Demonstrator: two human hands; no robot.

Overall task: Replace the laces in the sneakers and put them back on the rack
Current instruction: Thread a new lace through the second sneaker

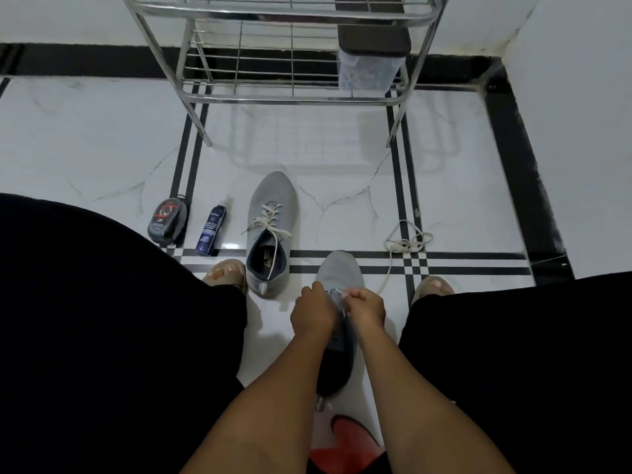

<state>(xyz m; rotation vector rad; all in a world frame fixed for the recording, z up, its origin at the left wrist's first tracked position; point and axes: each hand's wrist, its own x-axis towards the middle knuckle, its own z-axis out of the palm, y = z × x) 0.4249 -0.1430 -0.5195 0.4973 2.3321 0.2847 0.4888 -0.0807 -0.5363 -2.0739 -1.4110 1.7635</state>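
A grey sneaker [338, 271] lies on the floor between my knees, toe pointing away. My left hand [313, 311] grips its left side near the eyelets. My right hand [364, 307] pinches a thin lace [337, 291] over the tongue. A second grey sneaker [272, 206] with a cream lace threaded through it stands to the left. A loose cream lace [408, 242] lies coiled on the floor to the right, one end trailing toward the held shoe. The metal shoe rack [290, 97] stands ahead.
A black polish sponge [167, 220] and a blue spray bottle [212, 230] sit left of the laced sneaker. A dark shoe and a clear box [367, 68] occupy the rack's right side. A red stool [345, 439] is under me. My sandalled feet [225, 273] flank the shoes.
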